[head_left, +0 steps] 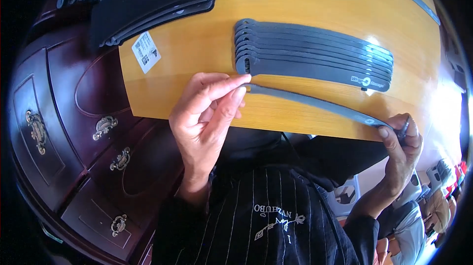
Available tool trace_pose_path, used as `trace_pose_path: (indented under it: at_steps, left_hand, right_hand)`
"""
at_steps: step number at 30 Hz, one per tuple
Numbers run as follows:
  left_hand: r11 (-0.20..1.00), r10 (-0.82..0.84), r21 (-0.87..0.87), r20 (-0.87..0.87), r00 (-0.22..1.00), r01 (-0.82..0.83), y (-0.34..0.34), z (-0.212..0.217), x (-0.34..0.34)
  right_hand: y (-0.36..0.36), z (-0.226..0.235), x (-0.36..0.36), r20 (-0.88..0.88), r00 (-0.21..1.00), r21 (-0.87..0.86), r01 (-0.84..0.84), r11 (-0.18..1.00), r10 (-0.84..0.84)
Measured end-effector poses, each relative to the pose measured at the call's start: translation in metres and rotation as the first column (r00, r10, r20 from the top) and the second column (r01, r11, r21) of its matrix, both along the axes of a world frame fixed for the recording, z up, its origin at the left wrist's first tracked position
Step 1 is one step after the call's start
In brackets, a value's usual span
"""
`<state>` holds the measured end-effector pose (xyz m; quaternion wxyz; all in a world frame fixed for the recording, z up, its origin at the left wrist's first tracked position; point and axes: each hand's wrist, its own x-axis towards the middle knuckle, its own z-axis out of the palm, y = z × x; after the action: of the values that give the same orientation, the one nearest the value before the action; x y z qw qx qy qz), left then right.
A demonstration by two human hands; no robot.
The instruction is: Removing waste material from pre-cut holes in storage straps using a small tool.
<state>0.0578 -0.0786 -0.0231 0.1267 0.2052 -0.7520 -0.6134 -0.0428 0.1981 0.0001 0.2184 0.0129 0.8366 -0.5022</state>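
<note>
Two hands: both grip one long grey strip (315,102) over the wooden board (197,53).
Left hand (207,112): fingertips pinched on its left end.
Right hand (401,141): fingers closed around its right end.
Strip: just below the stack of grey strips (315,58).

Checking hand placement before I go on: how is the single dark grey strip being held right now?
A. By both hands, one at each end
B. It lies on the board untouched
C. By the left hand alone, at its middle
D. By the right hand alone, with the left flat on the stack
A: the left hand pinches one end of the dark grey strip and the right hand grips the other, in front of the stack of strips on the wooden board.
</note>
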Motion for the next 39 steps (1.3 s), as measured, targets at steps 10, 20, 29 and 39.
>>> trace_pose_path:
  at_steps: [10,20,29,39]
  left_hand:
    - [0.994,0.092,-0.064,-0.016,0.996,-0.092,-0.002,-0.010,-0.012]
    - [0.995,0.076,-0.061,-0.058,0.995,-0.079,-0.003,-0.016,-0.012]
    - [0.989,0.083,-0.114,-0.054,0.995,-0.089,-0.003,-0.016,-0.015]
    - [0.991,0.085,-0.101,-0.040,0.996,-0.089,-0.003,-0.016,-0.017]
  right_hand:
    - [-0.003,-0.009,-0.011,-0.132,0.989,0.051,0.071,0.996,-0.064]
    - [-0.002,-0.017,-0.012,-0.163,0.985,0.079,0.075,0.994,-0.061]
    - [-0.003,-0.016,-0.013,-0.111,0.991,0.032,0.082,0.996,-0.078]
    - [-0.010,-0.016,-0.013,-0.125,0.985,0.103,0.130,0.986,-0.116]
